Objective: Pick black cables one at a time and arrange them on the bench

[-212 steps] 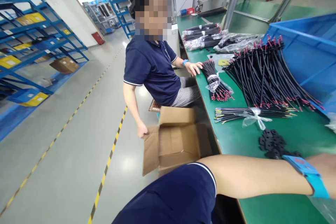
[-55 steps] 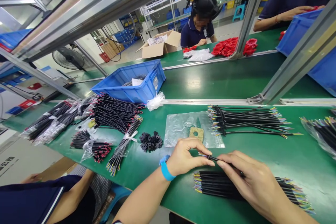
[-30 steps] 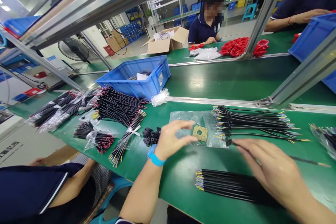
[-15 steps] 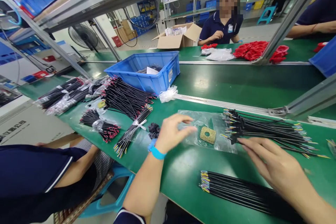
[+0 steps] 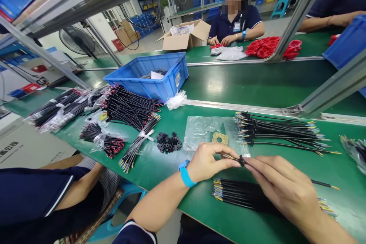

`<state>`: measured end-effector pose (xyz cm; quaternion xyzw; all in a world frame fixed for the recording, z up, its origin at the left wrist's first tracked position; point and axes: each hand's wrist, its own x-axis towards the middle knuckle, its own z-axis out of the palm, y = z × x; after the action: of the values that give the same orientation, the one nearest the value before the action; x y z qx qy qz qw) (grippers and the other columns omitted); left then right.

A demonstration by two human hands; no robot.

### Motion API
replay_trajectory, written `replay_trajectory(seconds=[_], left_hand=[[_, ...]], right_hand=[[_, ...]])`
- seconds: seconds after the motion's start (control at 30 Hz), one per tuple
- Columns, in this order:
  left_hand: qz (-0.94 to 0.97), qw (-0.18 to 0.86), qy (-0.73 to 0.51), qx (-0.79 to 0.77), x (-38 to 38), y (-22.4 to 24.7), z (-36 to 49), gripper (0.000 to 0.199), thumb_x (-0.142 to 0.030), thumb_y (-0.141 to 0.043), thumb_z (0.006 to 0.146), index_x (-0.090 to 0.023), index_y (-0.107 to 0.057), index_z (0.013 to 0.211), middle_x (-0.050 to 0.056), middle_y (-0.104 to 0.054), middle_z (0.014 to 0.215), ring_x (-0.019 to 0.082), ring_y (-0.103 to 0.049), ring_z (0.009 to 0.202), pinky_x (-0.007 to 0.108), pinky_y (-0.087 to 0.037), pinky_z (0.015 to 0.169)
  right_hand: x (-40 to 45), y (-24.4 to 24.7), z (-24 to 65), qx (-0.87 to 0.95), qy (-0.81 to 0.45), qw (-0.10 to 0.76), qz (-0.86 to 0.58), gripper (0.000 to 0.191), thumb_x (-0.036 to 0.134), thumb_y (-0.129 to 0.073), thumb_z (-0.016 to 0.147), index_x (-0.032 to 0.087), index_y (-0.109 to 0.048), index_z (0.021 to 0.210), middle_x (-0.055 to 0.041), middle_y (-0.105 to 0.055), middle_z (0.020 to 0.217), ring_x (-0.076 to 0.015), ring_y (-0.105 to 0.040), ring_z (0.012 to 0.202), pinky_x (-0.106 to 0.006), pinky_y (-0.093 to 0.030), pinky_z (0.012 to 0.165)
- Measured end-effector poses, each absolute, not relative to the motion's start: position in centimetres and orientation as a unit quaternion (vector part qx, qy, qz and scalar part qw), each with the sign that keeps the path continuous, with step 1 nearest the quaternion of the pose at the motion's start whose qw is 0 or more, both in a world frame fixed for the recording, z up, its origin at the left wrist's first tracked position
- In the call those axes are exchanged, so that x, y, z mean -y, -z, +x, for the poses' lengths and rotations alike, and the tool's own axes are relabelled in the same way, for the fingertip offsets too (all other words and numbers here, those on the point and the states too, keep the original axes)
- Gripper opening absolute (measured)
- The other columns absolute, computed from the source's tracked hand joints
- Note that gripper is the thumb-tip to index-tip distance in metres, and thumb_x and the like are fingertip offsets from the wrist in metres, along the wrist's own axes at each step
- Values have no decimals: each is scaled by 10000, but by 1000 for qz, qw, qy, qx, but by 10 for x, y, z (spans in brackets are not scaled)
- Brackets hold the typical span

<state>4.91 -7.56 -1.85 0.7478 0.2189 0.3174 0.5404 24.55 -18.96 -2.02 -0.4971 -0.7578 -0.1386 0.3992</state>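
My left hand and right hand both pinched one black cable shut; the loose cable bundle lay at six o'clock on the tabletop.

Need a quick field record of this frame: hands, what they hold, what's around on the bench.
left hand: pinches a small black grommet at the end of a cable
right hand: grip on the same black cable, beside the grommet
under hands: bundle of black cables flat on the green bench
behind hands: clear bag with a tan square pad; second cable bundle
left of bag: pile of black grommets
further back: blue bin
others: co-worker's arm at lower left; a person across the line
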Motion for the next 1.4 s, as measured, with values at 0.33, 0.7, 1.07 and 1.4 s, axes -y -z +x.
replay_trajectory(seconds=[0.33, 0.7, 1.07, 1.4], left_hand=[[792, 485, -300, -220, 62, 14, 40, 351, -486, -831, 859, -192, -808, 1050, 72, -810, 961, 190, -758, 851, 307, -619, 849], [750, 57, -40, -658, -8, 5, -54, 208, -377, -743, 937, -219, -767, 1069, 96, -799, 1054, 304, -752, 1018, 393, -583, 867], [778, 93, -77, -616, -15, 23, -35, 160, -141, -789, 837, -245, -762, 956, 36, -784, 889, 251, -751, 899, 343, -577, 848], [773, 182, -358, -491, -12, 23, -23, 242, -90, -625, 938, -194, -747, 1120, 53, -678, 1021, 152, -734, 896, 252, -595, 873]], right_hand=[[187, 25, 269, 755, 109, 368, -531, 130, 235, -591, 1049, 239, -702, 1115, -26, -730, 972, -170, -683, 812, -314, -526, 781], [167, 66, 322, 708, 250, 253, -610, 452, 427, -340, 1124, 145, -691, 1163, -112, -721, 946, -245, -677, 737, -371, -457, 589], [192, 65, 268, 822, -157, 212, -504, 303, 412, -488, 1080, 282, -742, 977, -15, -730, 899, -184, -718, 760, -309, -582, 688], [189, 63, 261, 773, -146, 272, -555, 212, 342, -446, 1076, 262, -634, 1021, -18, -711, 925, -169, -712, 780, -261, -581, 665]])
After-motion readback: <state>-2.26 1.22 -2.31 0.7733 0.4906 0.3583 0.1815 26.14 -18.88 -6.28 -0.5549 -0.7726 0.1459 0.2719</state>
